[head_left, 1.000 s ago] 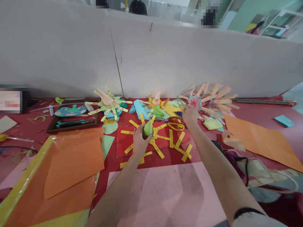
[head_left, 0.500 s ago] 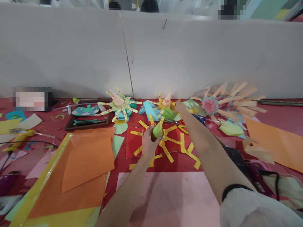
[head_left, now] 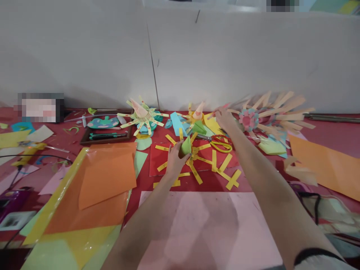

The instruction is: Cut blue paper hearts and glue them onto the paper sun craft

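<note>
My left hand [head_left: 174,160] is closed around a green paper cone [head_left: 186,146]. The cone stands in the middle of a flower-like ring of yellow paper strips [head_left: 197,177], over a red sheet [head_left: 156,162]. Farther back, my right hand [head_left: 225,119] has its fingers pinched together, with a small pink piece [head_left: 225,106] showing at the fingertips. Just below that hand lie scissors [head_left: 221,144] with yellow and red handles. Left of it stands a finished-looking yellow paper flower [head_left: 197,114] with a pink cone.
Another strip flower [head_left: 143,117] stands back left beside a brown tray [head_left: 105,140] of pens. A pink and blue paper flower [head_left: 249,120] is back right. Orange sheets [head_left: 109,172], a yellow glue gun [head_left: 29,153] and a pale pink sheet [head_left: 208,225] surround the hands. A white partition [head_left: 112,48] rises behind.
My right hand has moved slightly right and back, uncovering the scissors, and a pink piece now shows at its fingertips. My left hand stays on the green cone. The view has tipped down.
</note>
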The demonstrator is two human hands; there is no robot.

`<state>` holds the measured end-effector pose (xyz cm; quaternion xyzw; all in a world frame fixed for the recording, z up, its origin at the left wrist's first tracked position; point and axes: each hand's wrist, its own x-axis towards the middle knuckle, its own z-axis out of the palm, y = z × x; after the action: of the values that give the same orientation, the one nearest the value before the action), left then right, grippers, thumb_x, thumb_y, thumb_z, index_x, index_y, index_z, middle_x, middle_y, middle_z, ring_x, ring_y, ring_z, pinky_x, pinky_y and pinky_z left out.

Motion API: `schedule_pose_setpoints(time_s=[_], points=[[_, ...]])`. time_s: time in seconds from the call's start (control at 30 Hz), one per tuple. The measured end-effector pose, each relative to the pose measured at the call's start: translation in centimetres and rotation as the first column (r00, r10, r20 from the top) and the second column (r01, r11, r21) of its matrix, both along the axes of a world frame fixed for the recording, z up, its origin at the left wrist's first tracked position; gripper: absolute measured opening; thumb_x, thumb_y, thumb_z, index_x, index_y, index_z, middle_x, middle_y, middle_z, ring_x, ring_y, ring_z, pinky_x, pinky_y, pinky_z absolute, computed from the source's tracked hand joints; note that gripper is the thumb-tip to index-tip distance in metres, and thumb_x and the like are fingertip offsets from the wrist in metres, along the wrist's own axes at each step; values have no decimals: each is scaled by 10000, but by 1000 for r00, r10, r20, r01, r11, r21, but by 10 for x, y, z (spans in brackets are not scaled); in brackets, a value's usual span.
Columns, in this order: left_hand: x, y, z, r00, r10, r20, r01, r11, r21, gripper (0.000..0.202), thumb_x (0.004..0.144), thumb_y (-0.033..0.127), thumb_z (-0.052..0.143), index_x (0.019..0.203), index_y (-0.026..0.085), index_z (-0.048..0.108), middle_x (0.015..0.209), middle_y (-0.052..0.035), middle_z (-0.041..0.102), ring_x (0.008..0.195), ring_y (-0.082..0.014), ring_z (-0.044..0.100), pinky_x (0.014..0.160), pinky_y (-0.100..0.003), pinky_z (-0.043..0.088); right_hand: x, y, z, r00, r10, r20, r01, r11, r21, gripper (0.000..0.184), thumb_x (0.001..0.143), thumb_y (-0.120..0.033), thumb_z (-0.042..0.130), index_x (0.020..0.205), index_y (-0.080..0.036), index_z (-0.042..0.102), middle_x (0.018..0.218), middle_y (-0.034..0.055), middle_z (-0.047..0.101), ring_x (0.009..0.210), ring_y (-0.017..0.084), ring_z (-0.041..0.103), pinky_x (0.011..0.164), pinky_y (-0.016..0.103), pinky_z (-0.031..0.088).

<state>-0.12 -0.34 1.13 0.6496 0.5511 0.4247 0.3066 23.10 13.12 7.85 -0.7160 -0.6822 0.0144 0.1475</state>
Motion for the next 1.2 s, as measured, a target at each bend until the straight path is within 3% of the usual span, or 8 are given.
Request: schedule_pose_setpoints(time_s=[0.07,0.2,0.3,0.4,0.67,0.87,1.0,1.2], points=[[0,0,4,997,62,56,-60,998,-29,493,721,263,664,1198,258,536,1189,-62,618,1175,-249,527,1088,-476,296,-6,-30,7,995,17,-103,-15,1000,20,348,889,-208,364,1222,-151,450,1001,111,659,865,204,635,734,316,484],[-2,-1,10,914,262,309,-241,965,-103,460,709,294,673,1136,174,553,1121,-99,635,1080,-238,583,950,-389,459,-26,-99,8,806,123,-580,20,972,234,265,860,-324,472,1084,-185,442,872,71,648,870,200,654,736,317,498],[-4,-1,9,826,335,454,-328,940,-97,439,732,301,646,1121,139,525,1137,-126,617,1058,-216,596,921,-348,483,-43,-142,-2,677,168,-717,51,961,273,201,877,-412,451,937,-221,434,864,65,655,862,200,660,757,335,502],[-5,-2,8,809,337,481,-359,932,-49,440,743,314,634,1133,160,500,1158,-112,605,1076,-199,586,932,-330,477,-58,-167,-16,658,138,-740,53,972,229,229,900,-455,384,898,-233,439,871,69,667,843,202,663,782,351,497],[-1,-11,12,914,298,276,-323,945,49,437,702,313,670,1099,188,534,1108,-78,620,1074,-226,573,947,-364,453,-75,-175,-42,674,126,-727,11,984,180,300,796,-515,541,812,-236,431,728,13,611,689,186,615,679,324,479],[2,-15,9,988,117,99,-138,962,236,461,738,306,652,1175,239,518,1218,-68,577,1167,-234,523,1008,-400,414,-87,-179,-65,660,126,-740,-13,988,156,313,736,-450,620,853,-238,422,724,-1,573,605,172,564,630,324,465],[4,-18,8,997,-62,54,41,940,338,492,783,334,622,1247,248,480,1305,-73,530,1241,-209,474,1053,-372,385,-86,-176,-70,596,105,-796,41,986,160,253,728,-360,601,825,-243,399,692,-25,538,588,163,544,633,318,462],[3,-15,4,990,-40,-135,84,935,344,455,809,342,594,1247,255,505,1309,-77,547,1256,-223,466,1110,-444,284,-77,-170,-74,607,70,-792,92,983,157,220,715,-331,570,813,-242,394,691,-30,510,536,141,463,614,313,442]])
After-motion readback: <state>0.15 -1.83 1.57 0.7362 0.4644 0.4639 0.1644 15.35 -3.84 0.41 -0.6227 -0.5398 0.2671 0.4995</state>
